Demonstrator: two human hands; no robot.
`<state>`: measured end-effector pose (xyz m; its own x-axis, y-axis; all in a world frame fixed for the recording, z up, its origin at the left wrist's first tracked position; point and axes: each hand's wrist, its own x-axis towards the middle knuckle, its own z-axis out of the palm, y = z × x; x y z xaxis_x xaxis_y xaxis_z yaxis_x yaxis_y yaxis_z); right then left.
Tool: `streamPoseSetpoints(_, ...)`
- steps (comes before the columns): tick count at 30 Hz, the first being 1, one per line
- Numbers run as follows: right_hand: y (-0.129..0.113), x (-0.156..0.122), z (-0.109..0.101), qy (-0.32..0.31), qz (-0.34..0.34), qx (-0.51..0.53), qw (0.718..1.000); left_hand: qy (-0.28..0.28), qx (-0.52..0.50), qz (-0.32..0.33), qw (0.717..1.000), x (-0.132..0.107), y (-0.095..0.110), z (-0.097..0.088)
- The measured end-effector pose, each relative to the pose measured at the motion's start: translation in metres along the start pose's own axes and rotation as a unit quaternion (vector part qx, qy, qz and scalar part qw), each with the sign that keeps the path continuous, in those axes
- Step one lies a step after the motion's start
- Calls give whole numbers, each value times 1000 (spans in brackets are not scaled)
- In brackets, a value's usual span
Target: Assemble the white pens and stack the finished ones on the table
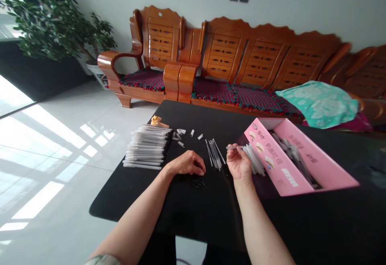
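Note:
My right hand (240, 165) pinches a pale, translucent pen barrel (231, 147) between thumb and fingers. Just beside it lies a bundle of similar white pen barrels (253, 160). My left hand (188, 163) hovers low over the table with its fingers curled together; whatever is in them is hidden. Small black pieces (197, 183), too dark to make out well, lie just below its fingertips. Between the hands are several thin pen refills (214, 153). Left of my left hand is a large stack of white pens (146, 147) with dark ends.
A pink box (279, 158) holding dark and clear pieces stands on the black table (177, 206) at right. Small white pieces (181, 131) and an orange figurine (157, 120) lie farther back. Behind is a wooden sofa (226, 56) with a turquoise cloth (322, 103).

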<state>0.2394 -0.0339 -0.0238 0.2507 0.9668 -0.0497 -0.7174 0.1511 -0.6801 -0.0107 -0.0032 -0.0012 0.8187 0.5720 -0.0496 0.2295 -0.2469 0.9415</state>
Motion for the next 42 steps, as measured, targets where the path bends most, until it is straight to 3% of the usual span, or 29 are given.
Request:
streamPoseSetpoints(4,1,1,-2,-6,14,27,1000,-37,97,32,994,1,2,1)
streamPoseSetpoints(9,1,0,-1,-14,16,29,999,-24,141,35,989,2,3,3)
streamPoseSetpoints(12,2,0,-1,-20,16,22,999,27,159,32,986,2,2,4)
streamPoseSetpoints(16,4,0,-1,-38,16,-6,999,147,166,19,975,5,-2,5)
streamPoseSetpoints(18,5,-1,0,-45,12,-16,999,191,126,12,973,6,-4,5)
streamPoseSetpoints(21,5,-2,4,-60,6,-32,998,213,-47,-10,976,7,-5,4)
streamPoseSetpoints(24,6,-6,12,-86,3,-64,994,214,-226,0,951,8,-4,3)
streamPoseSetpoints(26,7,-10,17,-108,7,-89,990,215,-281,11,935,7,-3,2)
streamPoseSetpoints(32,10,-18,27,-144,30,-131,980,194,-318,9,928,6,-5,2)
streamPoseSetpoints(42,10,-16,24,-144,27,-138,979,198,-343,-1,918,6,-1,1)
